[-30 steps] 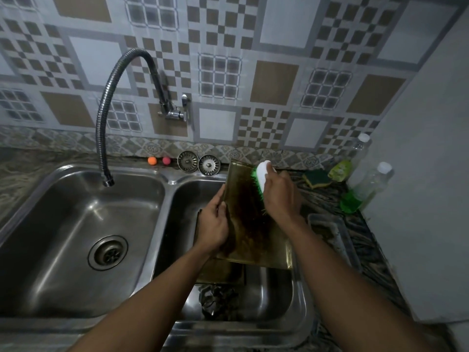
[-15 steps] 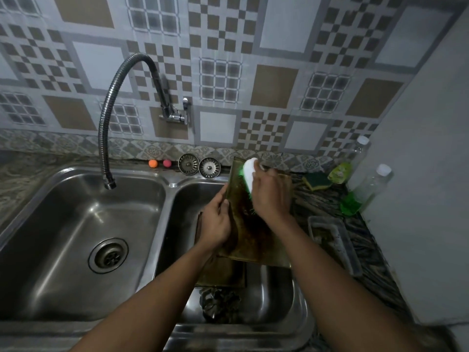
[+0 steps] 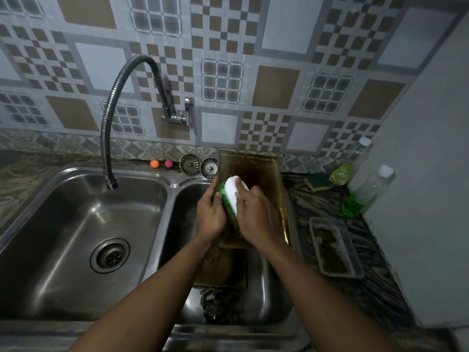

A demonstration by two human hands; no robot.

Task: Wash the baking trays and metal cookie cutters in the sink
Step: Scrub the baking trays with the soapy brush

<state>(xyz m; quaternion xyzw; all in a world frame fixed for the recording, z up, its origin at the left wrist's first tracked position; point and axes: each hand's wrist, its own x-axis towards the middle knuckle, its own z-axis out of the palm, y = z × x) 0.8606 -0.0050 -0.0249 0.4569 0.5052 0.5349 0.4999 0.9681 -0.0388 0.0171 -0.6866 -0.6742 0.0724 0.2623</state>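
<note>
1. Baking tray (image 3: 256,168) stood on end over the right basin of the sink (image 3: 172,184), tilted back toward the rear rim with its browned face turned to the person. Likely propped so the face could be scrubbed and the run-off would fall into the basin.
2. Left hand (image 3: 210,214) was curled round the tray's left edge, steadying it. Right hand (image 3: 253,212) gripped a scrub brush (image 3: 232,191), white back up, green bristles pressed to the tray face close by the left hand.
3. Second tray (image 3: 223,268) lay flat in the same basin beneath, with the metal cookie cutters (image 3: 220,306) heaped at the near end. Judged to be waiting their turn.
4. Small tray (image 3: 335,247) sat on the dark marbled desk (image 3: 375,283) just right of the sink, grimy inside.
5. Sponge (image 3: 318,181) and two bottles of green liquid (image 3: 365,191) stood farther back by the grey side wall, within the right hand's reach.
6. Two strainer plugs (image 3: 190,164) sat on the rear ledge.
7. Flexible faucet (image 3: 119,97) hung over the left basin (image 3: 76,237). No running water could be made out. Patterned tiles behind, light dim.
</note>
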